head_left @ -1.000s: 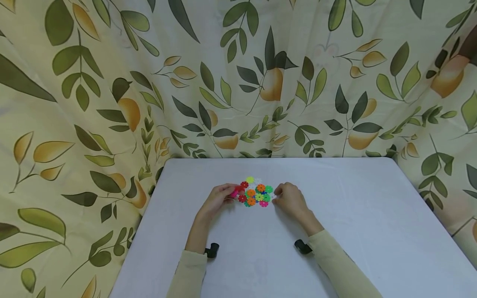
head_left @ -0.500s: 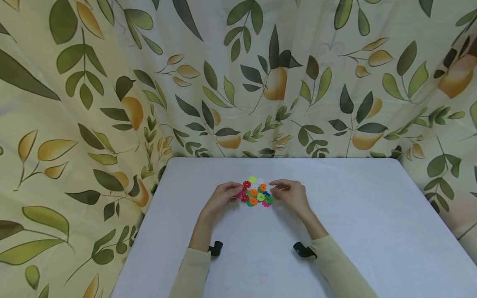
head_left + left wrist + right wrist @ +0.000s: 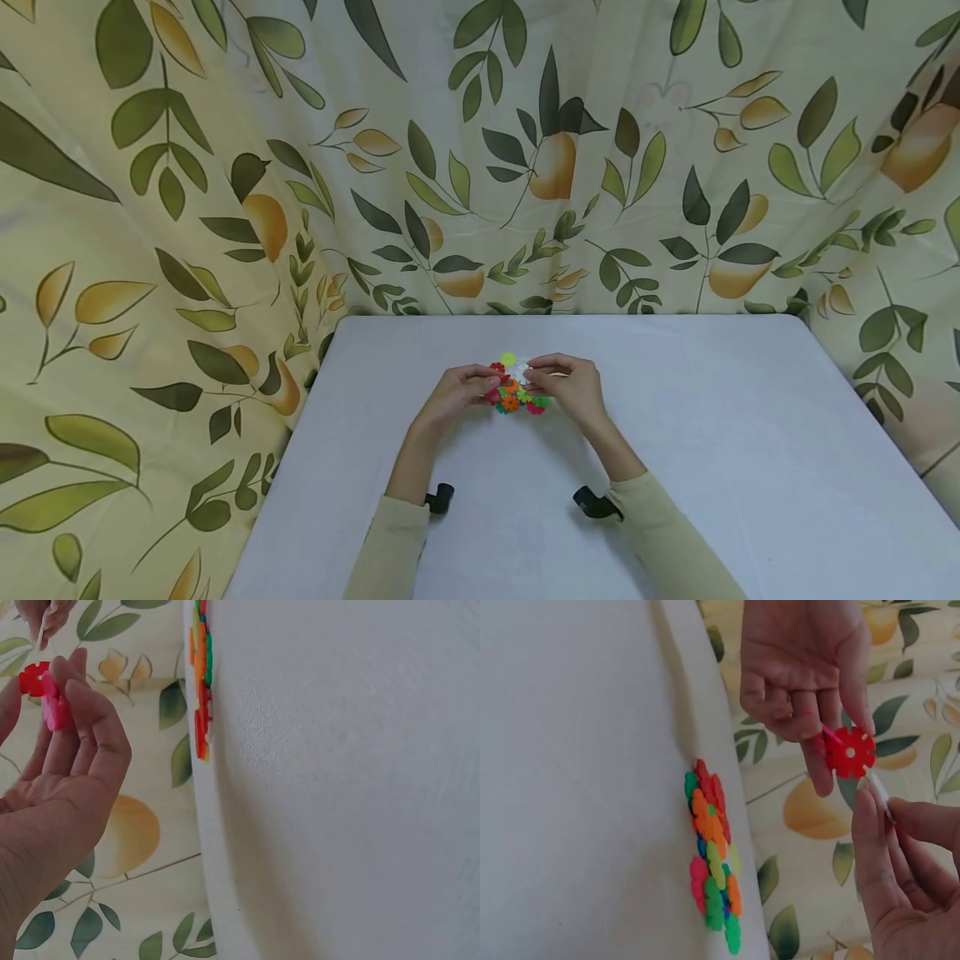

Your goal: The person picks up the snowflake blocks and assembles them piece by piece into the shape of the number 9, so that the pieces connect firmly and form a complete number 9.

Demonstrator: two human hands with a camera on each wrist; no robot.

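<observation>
Over the table, my left hand (image 3: 456,398) pinches a red notched plastic disc (image 3: 863,756) that is slotted together with a pink disc (image 3: 54,711). My right hand (image 3: 573,392) pinches a white disc (image 3: 878,791), seen edge-on in the right wrist view. The white disc's edge is right at the red disc's rim. Beneath and beyond both hands lies a loose pile of flower-shaped discs (image 3: 714,855) in red, orange, green, yellow, blue and pink. In the head view the fingers hide part of this pile.
The discs lie on a white-covered table (image 3: 675,400). Behind its far edge hangs a leaf-and-fruit patterned curtain (image 3: 420,108), which also runs down both sides. Small black cameras (image 3: 440,499) sit at both wrists.
My right hand has moved left from the pile's right side to above the pile, bringing the white disc up to the red one. My left hand has shifted slightly right.
</observation>
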